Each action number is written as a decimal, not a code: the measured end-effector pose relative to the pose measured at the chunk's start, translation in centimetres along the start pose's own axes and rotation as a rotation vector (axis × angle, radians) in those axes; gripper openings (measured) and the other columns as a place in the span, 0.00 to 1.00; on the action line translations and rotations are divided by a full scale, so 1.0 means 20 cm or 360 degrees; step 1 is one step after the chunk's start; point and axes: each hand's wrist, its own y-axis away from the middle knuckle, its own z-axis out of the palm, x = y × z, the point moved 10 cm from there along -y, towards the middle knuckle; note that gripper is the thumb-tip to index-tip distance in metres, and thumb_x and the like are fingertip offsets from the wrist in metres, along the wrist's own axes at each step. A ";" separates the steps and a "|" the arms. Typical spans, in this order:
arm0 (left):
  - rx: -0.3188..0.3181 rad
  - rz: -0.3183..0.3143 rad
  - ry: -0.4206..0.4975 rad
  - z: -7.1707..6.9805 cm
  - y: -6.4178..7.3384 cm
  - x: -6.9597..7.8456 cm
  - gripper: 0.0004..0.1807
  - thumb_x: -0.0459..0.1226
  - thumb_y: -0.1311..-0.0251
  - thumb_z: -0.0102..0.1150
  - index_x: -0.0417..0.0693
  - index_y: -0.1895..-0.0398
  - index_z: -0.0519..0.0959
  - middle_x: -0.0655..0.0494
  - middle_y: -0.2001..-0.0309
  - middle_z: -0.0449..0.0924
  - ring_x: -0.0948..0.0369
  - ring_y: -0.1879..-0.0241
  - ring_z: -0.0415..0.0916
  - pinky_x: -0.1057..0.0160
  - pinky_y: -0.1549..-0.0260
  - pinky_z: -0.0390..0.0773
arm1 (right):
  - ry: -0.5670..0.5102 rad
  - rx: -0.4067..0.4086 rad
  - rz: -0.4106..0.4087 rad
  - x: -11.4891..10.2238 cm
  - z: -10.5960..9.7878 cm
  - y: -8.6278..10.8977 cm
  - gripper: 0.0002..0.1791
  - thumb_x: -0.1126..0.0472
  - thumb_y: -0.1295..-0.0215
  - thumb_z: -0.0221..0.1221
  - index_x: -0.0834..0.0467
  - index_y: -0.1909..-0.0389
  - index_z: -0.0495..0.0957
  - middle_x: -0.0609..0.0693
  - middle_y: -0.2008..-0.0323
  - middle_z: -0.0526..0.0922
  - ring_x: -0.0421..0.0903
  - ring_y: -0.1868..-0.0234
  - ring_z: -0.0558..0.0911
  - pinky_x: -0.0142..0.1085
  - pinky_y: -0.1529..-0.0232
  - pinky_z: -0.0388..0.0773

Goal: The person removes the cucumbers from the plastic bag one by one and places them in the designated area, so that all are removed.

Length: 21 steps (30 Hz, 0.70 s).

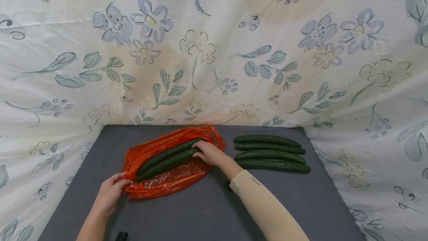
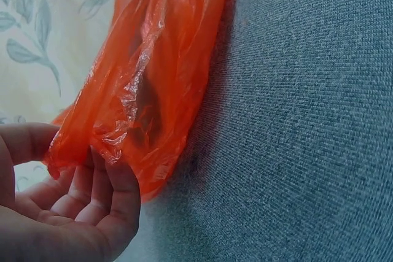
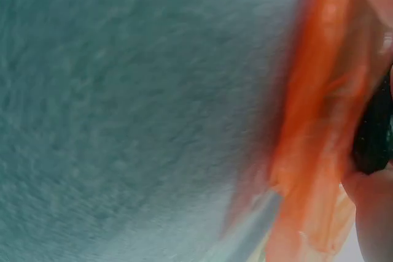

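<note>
A red plastic bag [image 1: 187, 181] lies spread on the grey table, with two long dark green cucumbers [image 1: 167, 161] side by side on it, slanting up to the right. My left hand [image 1: 112, 190] pinches the bag's left edge; in the left wrist view the thumb and fingers [image 2: 123, 194] hold the crumpled film. At the cucumbers' right ends, my right hand [image 1: 212, 154] has its fingers curled over them. The right wrist view shows a dark cucumber end [image 3: 373, 136] against the fingers, with red film beside it. Whether it grips one or both cucumbers, I cannot tell.
Several cucumbers [image 1: 271, 154] lie in a row on the table's right side, just right of the bag. A floral cloth [image 1: 214, 66] hangs behind and along both sides of the grey tabletop [image 1: 187, 215]. A small black object [image 1: 122, 236] shows at the near edge.
</note>
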 end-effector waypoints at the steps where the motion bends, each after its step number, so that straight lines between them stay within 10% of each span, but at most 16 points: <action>1: 0.0002 -0.0001 -0.0005 0.00 0.00 0.00 0.27 0.36 0.24 0.46 0.28 0.29 0.60 0.50 0.56 0.83 0.67 0.62 0.80 0.68 0.62 0.82 | -0.0032 0.0003 -0.0002 -0.01 0.00 0.01 0.23 0.50 0.25 0.55 0.54 0.34 0.73 0.52 0.36 0.77 0.48 0.35 0.76 0.43 0.34 0.73; 10: 0.0019 -0.0006 -0.0034 -0.01 0.01 -0.01 0.27 0.37 0.24 0.46 0.29 0.29 0.61 0.49 0.54 0.82 0.69 0.62 0.78 0.68 0.62 0.82 | -0.0315 0.0062 0.0007 0.00 -0.08 0.07 0.23 0.49 0.24 0.54 0.53 0.34 0.73 0.51 0.36 0.77 0.48 0.36 0.77 0.45 0.36 0.74; 21: 0.0002 0.0006 0.0005 0.00 0.01 0.00 0.27 0.36 0.24 0.46 0.28 0.29 0.60 0.52 0.57 0.83 0.69 0.64 0.80 0.67 0.62 0.82 | -0.0569 0.0155 0.0112 0.17 -0.24 0.29 0.26 0.45 0.25 0.54 0.52 0.33 0.73 0.50 0.42 0.80 0.46 0.64 0.76 0.45 0.57 0.71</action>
